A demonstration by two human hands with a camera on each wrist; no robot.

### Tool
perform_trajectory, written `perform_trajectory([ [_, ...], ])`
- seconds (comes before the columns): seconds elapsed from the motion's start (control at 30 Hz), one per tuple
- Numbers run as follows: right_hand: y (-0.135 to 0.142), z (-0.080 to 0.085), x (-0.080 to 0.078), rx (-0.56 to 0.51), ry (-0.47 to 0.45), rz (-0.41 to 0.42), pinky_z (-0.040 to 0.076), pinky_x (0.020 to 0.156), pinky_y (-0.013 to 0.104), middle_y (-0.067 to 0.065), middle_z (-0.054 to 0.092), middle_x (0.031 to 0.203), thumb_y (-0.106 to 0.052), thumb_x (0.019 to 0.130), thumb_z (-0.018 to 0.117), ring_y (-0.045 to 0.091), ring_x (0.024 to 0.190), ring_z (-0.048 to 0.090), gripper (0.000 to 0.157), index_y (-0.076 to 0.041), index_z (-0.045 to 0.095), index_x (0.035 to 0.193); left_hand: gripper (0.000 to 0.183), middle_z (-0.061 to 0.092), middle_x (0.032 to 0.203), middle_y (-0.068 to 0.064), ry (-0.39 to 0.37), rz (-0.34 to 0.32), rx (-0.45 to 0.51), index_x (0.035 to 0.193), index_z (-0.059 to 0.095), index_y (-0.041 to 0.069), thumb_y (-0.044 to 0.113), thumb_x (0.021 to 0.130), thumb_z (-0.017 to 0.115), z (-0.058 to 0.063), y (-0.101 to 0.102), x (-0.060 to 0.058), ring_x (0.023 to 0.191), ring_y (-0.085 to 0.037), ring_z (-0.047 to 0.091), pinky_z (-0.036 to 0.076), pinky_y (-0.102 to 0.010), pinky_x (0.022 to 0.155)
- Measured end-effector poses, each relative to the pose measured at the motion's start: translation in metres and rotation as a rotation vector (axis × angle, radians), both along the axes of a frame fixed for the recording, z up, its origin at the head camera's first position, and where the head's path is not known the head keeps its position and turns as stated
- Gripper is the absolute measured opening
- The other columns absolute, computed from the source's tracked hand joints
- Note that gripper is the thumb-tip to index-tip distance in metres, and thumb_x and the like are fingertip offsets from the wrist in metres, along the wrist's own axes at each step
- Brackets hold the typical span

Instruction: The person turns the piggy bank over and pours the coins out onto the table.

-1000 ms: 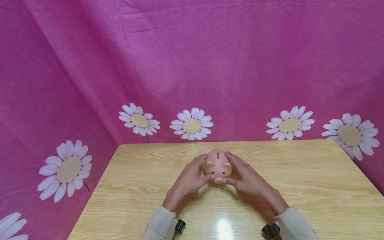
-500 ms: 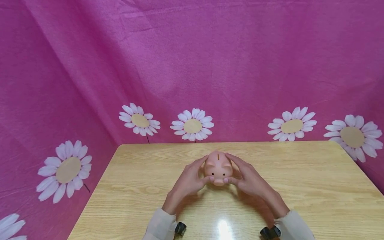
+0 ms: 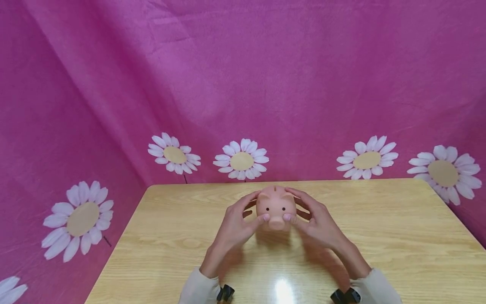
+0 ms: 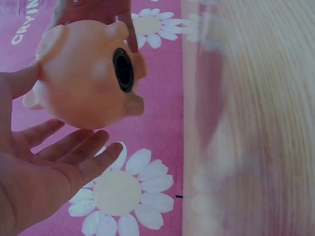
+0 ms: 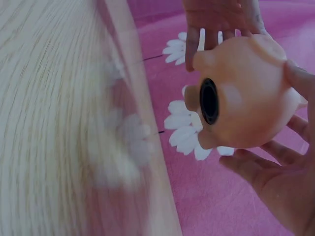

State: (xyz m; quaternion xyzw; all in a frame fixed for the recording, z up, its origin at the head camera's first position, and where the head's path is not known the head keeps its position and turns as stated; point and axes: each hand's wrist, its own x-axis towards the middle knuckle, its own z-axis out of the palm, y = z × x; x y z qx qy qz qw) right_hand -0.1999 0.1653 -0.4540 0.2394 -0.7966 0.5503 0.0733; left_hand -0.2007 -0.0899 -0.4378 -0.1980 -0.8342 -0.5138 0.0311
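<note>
A pink piggy bank [image 3: 276, 202] is held up off the table between both hands, its snout toward me and its coin slot on top. My left hand [image 3: 235, 223] grips one side, thumb beside the snout and fingers around the flank. Mirroring it, my right hand [image 3: 318, 221] holds the other side, thumb by the snout. The left wrist view shows the round black plug [image 4: 123, 70] in the bank's belly and its stubby feet. From the right wrist, the same belly and feet of the piggy bank [image 5: 251, 91] are visible.
The wooden table [image 3: 171, 249] lies beneath, with a bright light reflection near its front. A magenta curtain [image 3: 288, 84] with white daisies hangs behind it and along the left side. Black wrist bands [image 3: 226, 293] sit at the sleeves.
Both hands have raised the piggy bank from the table and tipped its face up toward me. The coin slot now appears shorter, and a shadow shows below the bank.
</note>
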Motion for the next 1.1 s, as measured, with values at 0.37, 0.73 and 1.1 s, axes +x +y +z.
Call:
perform_trajectory([
  [0.37, -0.003, 0.006, 0.005, -0.05, -0.032, -0.038, 0.064, 0.1, 0.034, 0.015, 0.06, 0.154, -0.013, 0.102, 0.074, 0.045, 0.135, 0.063, 0.053, -0.016, 0.058, 0.152, 0.06, 0.065, 0.144, -0.009, 0.035, 0.002, 0.129, 0.153, 0.059, 0.014, 0.026, 0.098, 0.081, 0.002, 0.005, 0.006, 0.134, -0.032, 0.065, 0.063, -0.045, 0.102],
  [0.73, -0.005, 0.015, 0.009, -0.109, -0.133, -0.048, 0.066, 0.087, 0.027, 0.028, 0.066, 0.141, -0.016, 0.11, 0.06, 0.006, 0.113, 0.072, 0.041, -0.002, 0.058, 0.148, 0.075, 0.056, 0.151, -0.008, 0.103, -0.087, 0.13, 0.158, 0.053, 0.013, 0.02, 0.09, 0.087, 0.004, 0.001, 0.006, 0.144, -0.028, 0.056, 0.061, -0.047, 0.106],
  [1.1, -0.005, 0.019, 0.009, -0.147, -0.21, -0.035, 0.067, 0.083, 0.031, 0.032, 0.062, 0.145, -0.02, 0.112, 0.057, -0.001, 0.108, 0.071, 0.042, -0.001, 0.058, 0.149, 0.082, 0.056, 0.158, -0.003, 0.094, -0.11, 0.124, 0.159, 0.05, 0.015, 0.018, 0.087, 0.09, 0.004, 0.002, 0.006, 0.148, -0.027, 0.054, 0.06, -0.041, 0.109],
])
